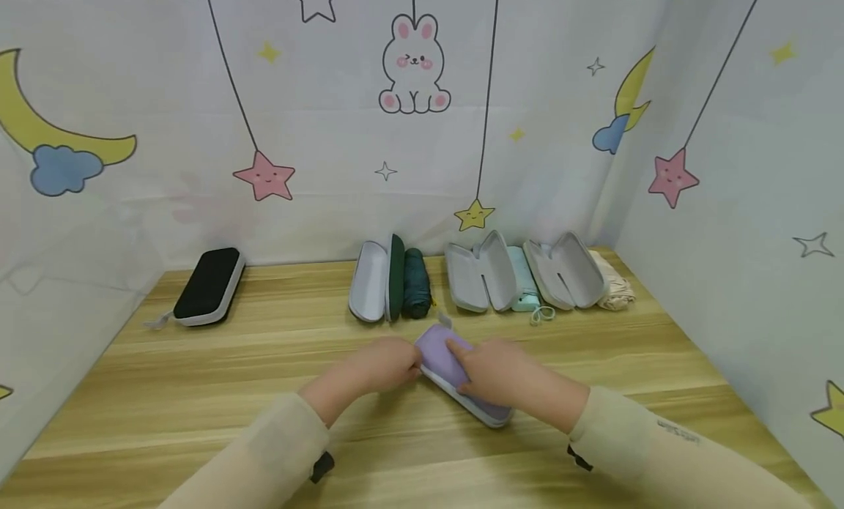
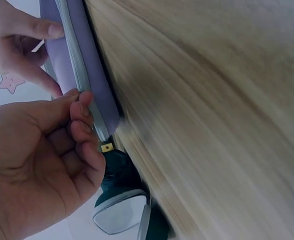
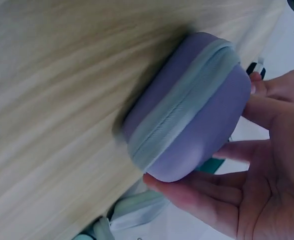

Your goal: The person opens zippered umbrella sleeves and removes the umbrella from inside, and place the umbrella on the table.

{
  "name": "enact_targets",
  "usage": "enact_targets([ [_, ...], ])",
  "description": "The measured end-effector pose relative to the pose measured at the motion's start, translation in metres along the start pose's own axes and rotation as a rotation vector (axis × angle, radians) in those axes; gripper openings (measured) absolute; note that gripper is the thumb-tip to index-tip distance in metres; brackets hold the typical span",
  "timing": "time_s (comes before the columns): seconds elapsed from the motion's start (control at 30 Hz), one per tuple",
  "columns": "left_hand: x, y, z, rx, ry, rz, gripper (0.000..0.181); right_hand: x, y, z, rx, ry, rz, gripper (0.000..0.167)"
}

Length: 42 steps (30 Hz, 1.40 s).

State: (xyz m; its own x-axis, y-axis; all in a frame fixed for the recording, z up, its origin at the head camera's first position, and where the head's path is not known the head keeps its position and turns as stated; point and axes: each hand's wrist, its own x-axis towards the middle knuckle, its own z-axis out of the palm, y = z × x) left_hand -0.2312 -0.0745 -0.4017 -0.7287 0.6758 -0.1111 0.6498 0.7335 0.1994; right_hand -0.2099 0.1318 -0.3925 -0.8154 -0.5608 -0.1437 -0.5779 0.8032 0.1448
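A purple zip case (image 1: pixel 437 354) with a pale zip band lies slantwise on the table, closed as far as can be seen. My left hand (image 1: pixel 389 364) has its fingers curled at the case's left side; the left wrist view shows thumb and fingertips (image 2: pixel 82 104) pinching at the zip band, a zip pull not visible. My right hand (image 1: pixel 497 373) lies over the case and holds it, with fingers and thumb spread around its shell (image 3: pixel 207 132) in the right wrist view.
Behind stand an open dark green case (image 1: pixel 395 278), a dark green bundle (image 1: pixel 416 283), two open grey-lined cases (image 1: pixel 499 271) (image 1: pixel 580 271), a mint bundle (image 1: pixel 523 278) and a cream bundle (image 1: pixel 615 282). A black case (image 1: pixel 207 283) lies back left on the wooden table (image 1: pixel 264 362).
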Motion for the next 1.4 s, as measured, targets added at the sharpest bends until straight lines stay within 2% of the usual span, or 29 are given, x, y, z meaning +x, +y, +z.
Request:
enact_targets([
  [0.13,0.003,0.004,0.001,-0.020,0.014,-0.044,0.021,0.002,-0.004,0.003,0.038,0.027,0.037,0.077],
  [0.23,0.005,0.005,0.002,-0.021,0.028,-0.079,0.022,0.000,-0.001,0.004,0.069,0.010,0.057,0.082],
  [0.33,0.005,0.005,0.002,-0.020,0.026,-0.094,0.023,-0.003,0.006,0.002,0.056,-0.012,0.027,0.084],
  [0.43,0.005,0.004,0.003,-0.034,0.023,-0.108,0.022,-0.007,0.016,-0.002,0.035,-0.018,-0.064,0.085],
  [0.5,0.005,0.003,0.003,-0.041,0.026,-0.116,0.021,-0.010,0.021,-0.005,0.032,-0.028,-0.157,0.086],
  [0.63,0.006,0.002,0.003,-0.035,0.032,-0.118,0.022,-0.013,0.028,-0.014,0.053,-0.098,-0.328,0.083],
  [0.73,0.006,0.002,0.004,-0.025,0.027,-0.116,0.022,-0.015,0.030,-0.018,0.053,-0.153,-0.402,0.083],
  [0.93,0.004,0.001,0.007,0.019,0.025,-0.096,0.021,-0.011,0.026,-0.019,0.007,-0.172,-0.420,0.087],
  [1.1,-0.001,0.001,0.008,0.010,0.034,-0.091,0.021,-0.003,0.020,-0.019,-0.078,-0.164,-0.424,0.088],
  [1.27,-0.004,0.002,0.010,0.012,0.053,-0.095,0.020,0.000,0.015,-0.020,-0.104,-0.164,-0.395,0.088],
  [1.4,-0.007,0.007,0.009,0.014,0.048,-0.066,0.019,0.001,0.012,-0.020,-0.098,-0.168,-0.370,0.091],
])
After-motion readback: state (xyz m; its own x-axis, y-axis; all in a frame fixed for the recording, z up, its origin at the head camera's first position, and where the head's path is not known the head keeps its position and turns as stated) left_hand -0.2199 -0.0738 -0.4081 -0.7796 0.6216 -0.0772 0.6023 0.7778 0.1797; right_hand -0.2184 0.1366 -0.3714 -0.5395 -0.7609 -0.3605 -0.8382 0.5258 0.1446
